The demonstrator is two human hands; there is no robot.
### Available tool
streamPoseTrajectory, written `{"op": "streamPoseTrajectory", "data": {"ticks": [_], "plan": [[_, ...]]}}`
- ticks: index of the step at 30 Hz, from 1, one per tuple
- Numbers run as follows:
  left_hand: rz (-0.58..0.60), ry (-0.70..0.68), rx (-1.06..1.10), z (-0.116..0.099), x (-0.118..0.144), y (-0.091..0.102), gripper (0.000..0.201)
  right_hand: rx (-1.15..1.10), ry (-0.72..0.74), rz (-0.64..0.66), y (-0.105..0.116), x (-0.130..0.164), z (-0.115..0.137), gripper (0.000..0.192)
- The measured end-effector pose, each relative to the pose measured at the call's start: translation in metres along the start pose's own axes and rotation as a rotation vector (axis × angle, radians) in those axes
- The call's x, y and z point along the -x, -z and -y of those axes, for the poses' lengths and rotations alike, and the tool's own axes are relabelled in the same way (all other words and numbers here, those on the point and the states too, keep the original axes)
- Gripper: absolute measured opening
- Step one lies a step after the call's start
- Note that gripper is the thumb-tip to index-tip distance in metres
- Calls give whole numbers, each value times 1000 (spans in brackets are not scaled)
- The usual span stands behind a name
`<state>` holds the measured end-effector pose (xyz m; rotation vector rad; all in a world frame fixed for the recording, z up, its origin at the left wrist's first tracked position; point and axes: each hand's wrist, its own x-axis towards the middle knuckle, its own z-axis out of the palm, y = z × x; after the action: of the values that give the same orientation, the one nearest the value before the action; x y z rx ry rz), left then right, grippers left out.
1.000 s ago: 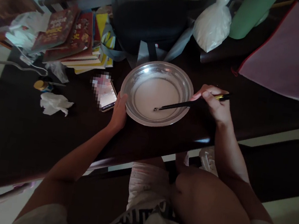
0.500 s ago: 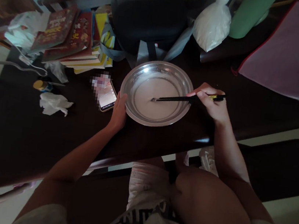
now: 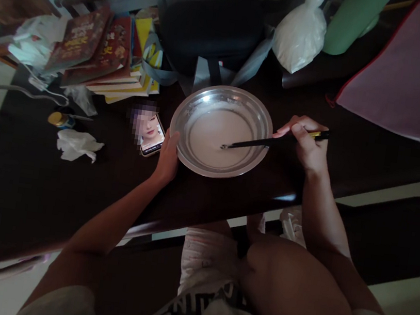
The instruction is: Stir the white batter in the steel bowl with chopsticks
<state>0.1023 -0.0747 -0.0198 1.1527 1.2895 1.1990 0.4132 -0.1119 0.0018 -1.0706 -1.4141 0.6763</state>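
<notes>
We see a dark table (image 3: 14,187). On it: metal bowl (image 3: 202,99) with pale liquid near the front edge, phone (image 3: 150,136) just left of it, crumpled tissue (image 3: 76,145) and a small yellow-capped jar (image 3: 59,119) further left. We note a book stack (image 3: 107,54) at back left, black bag (image 3: 212,27) behind the bowl, white plastic bag (image 3: 300,32), green bottle (image 3: 348,20), pink folder (image 3: 405,70) at right.
</notes>
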Motion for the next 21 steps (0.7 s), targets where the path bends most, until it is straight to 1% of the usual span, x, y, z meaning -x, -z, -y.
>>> {"op": "streamPoseTrajectory", "data": {"ticks": [3,5,7,9,10,12,14,15,16,20,21], "plan": [[3,-62,-34,4,-1,1,21,12,-37,113,0,0,0,27],[6,-69,-53,6,-2,2,22,63,-56,140,-1,0,2,29],[11,-67,-57,6,-2,3,22,82,-53,79,-1,0,2,31],[12,-58,-48,6,-2,3,22,47,-46,2,-1,0,2,29],[12,-52,-45,5,-2,2,21,21,-44,-10,-1,0,2,28],[13,-38,-44,4,-1,2,20,-6,-54,37,-1,0,2,27],[7,-35,-54,2,-1,1,19,19,-70,123,-1,0,3,28],[2,-37,-63,1,-1,1,18,41,-73,143,-2,0,4,28],[-2,-41,-71,0,0,1,18,57,-70,140,-2,0,4,28],[-6,-45,-75,-2,0,1,19,12,-31,-3,-2,0,3,25],[-7,-40,-68,-2,0,1,19,-4,-30,-9,-2,0,3,25]]}}
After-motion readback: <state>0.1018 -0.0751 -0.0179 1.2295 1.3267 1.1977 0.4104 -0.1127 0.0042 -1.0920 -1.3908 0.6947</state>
